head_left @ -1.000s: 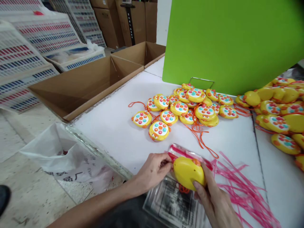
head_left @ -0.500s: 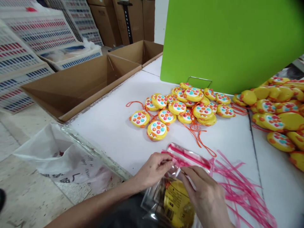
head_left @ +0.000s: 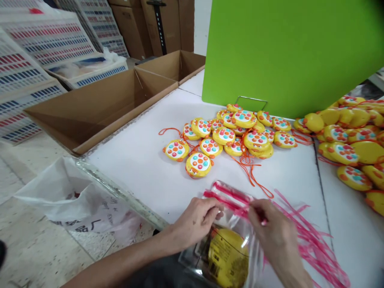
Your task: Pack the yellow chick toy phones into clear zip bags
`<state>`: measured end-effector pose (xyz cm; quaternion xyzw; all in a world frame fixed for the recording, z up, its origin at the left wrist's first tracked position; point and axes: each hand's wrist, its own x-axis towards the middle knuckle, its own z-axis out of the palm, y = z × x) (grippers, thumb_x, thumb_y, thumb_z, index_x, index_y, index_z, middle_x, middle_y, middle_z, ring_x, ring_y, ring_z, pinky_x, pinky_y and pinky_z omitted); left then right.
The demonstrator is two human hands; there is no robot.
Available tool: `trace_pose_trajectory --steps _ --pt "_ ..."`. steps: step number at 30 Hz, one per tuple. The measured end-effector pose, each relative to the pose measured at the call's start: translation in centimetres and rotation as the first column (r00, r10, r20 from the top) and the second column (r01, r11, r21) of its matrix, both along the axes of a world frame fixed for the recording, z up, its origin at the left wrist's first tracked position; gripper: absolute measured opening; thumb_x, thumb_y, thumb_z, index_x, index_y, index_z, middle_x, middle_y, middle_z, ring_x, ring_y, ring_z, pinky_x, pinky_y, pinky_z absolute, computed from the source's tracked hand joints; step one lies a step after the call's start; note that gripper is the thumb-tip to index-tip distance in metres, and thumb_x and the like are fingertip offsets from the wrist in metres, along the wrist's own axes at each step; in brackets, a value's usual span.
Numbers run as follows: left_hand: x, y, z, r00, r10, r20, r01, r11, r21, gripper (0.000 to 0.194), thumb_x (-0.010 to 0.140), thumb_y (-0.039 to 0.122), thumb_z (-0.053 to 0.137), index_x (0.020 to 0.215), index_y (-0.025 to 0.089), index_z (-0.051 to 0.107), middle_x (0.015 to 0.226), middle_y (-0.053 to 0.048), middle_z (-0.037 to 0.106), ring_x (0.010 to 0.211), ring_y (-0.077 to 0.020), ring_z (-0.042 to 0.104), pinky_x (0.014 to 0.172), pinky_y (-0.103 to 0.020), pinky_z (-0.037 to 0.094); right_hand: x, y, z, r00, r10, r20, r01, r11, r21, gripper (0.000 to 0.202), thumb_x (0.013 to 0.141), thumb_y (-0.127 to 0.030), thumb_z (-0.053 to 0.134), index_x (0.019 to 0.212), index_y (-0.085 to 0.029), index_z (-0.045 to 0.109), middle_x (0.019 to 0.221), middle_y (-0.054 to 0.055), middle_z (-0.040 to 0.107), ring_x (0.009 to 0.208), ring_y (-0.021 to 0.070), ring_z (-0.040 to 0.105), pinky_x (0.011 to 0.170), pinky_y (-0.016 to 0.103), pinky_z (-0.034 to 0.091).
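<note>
A clear zip bag (head_left: 207, 256) with a pink zip strip (head_left: 229, 200) lies at the table's near edge, its lower part hanging over my lap. Inside it rests a yellow toy (head_left: 228, 256), its underside showing black print and a barcode. My left hand (head_left: 199, 218) pinches the bag just below the strip on the left. With fingers closed, my right hand (head_left: 274, 228) grips the pink strip toward its right end. Loose pink strips (head_left: 312, 240) lie in a tangle beside my right hand.
Several yellow toys (head_left: 223, 136) with coloured buttons and orange cords are heaped mid-table. More toys (head_left: 354, 132) are piled at the right. A green board (head_left: 285, 52) stands behind them. Open cardboard boxes (head_left: 105, 104) adjoin the table's left edge; a white bag (head_left: 81, 192) hangs below.
My right hand has moved right along the pink strip, away from my left hand. More of the yellow toy in the bag now shows. My left hand has barely shifted.
</note>
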<state>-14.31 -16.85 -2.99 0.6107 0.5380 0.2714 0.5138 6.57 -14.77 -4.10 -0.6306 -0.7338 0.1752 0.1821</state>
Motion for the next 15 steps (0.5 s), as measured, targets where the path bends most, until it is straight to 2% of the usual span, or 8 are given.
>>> trace_pose_trajectory --steps 2,4,6,8,10,12,14,15 --pt "-0.5 0.1 -0.3 0.998 0.026 0.051 -0.025 0.999 -0.027 0.022 0.086 0.014 0.041 0.086 0.012 0.063 0.078 -0.005 0.067 0.071 -0.0146 0.062 0.064 -0.021 0.044 4.7 0.5 -0.5 0.964 -0.229 0.136 0.239 0.969 -0.060 0.019 0.074 -0.042 0.052 0.080 -0.026 0.061 0.070 0.000 0.068 0.062 0.0200 0.064 0.056 0.028 0.045" --pt "-0.8 0.3 -0.7 0.994 0.051 0.094 -0.048 0.998 -0.041 0.021 0.086 0.015 0.041 0.083 0.012 0.061 0.079 -0.006 0.067 0.074 -0.0157 0.062 0.066 -0.023 0.045 9.6 0.5 -1.0 0.874 -0.370 0.315 0.423 0.898 -0.120 0.020 0.073 -0.044 0.052 0.078 -0.027 0.062 0.069 0.002 0.069 0.062 0.0244 0.064 0.051 0.031 0.044" --pt "-1.0 0.5 -0.9 0.986 0.066 0.154 -0.055 0.996 -0.071 0.020 0.086 0.015 0.041 0.083 0.012 0.060 0.080 -0.007 0.067 0.076 -0.0163 0.063 0.068 -0.025 0.047 13.8 0.1 -1.3 0.815 -0.368 0.448 0.474 0.868 -0.149 0.025 0.075 -0.047 0.049 0.077 -0.028 0.064 0.067 0.004 0.068 0.061 0.0277 0.064 0.048 0.033 0.043" --pt "-0.9 0.8 -1.1 0.970 0.078 0.228 -0.053 0.992 -0.113 0.018 0.085 0.014 0.041 0.082 0.011 0.059 0.081 -0.007 0.066 0.077 -0.0162 0.063 0.070 -0.026 0.048 16.3 -0.6 -1.4 0.796 -0.311 0.520 0.452 0.876 -0.167 0.030 0.077 -0.050 0.046 0.075 -0.028 0.065 0.067 0.006 0.067 0.059 0.0288 0.063 0.046 0.034 0.042" --pt "-0.7 0.9 -1.2 0.956 0.086 0.282 -0.045 0.988 -0.149 0.016 0.084 0.013 0.042 0.082 0.011 0.058 0.080 -0.007 0.066 0.077 -0.0159 0.063 0.071 -0.027 0.049 16.7 -1.2 -1.1 0.810 -0.285 0.513 0.392 0.913 -0.112 0.030 0.078 -0.050 0.044 0.076 -0.027 0.064 0.079 0.008 0.068 0.058 0.0265 0.062 0.047 0.035 0.043" --pt "-0.6 1.1 -1.2 0.952 0.089 0.294 -0.039 0.984 -0.174 0.014 0.082 0.012 0.044 0.081 0.012 0.058 0.080 -0.007 0.066 0.077 -0.0161 0.064 0.071 -0.027 0.050 15.1 -1.4 -0.2 0.850 -0.313 0.424 0.334 0.942 0.025 0.027 0.077 -0.045 0.044 0.083 -0.027 0.063 0.097 0.006 0.066 0.062 0.0227 0.063 0.053 0.034 0.045" --pt "-0.5 1.1 -1.1 0.951 0.093 0.296 -0.036 0.981 -0.191 0.014 0.082 0.012 0.045 0.080 0.011 0.058 0.080 -0.007 0.066 0.077 -0.0168 0.064 0.069 -0.028 0.051 12.3 -1.1 0.8 0.919 -0.291 0.266 0.287 0.956 0.057 0.027 0.075 -0.043 0.046 0.087 -0.026 0.063 0.095 0.004 0.067 0.064 0.0198 0.064 0.057 0.031 0.047" --pt "-0.5 1.1 -1.0 0.948 0.095 0.303 -0.036 0.980 -0.194 0.013 0.082 0.013 0.045 0.081 0.011 0.058 0.081 -0.007 0.065 0.077 -0.0172 0.064 0.068 -0.028 0.051 10.7 -0.8 1.3 0.954 -0.243 0.176 0.248 0.969 -0.006 0.028 0.074 -0.045 0.048 0.088 -0.026 0.064 0.086 0.002 0.068 0.063 0.0190 0.063 0.056 0.029 0.047"
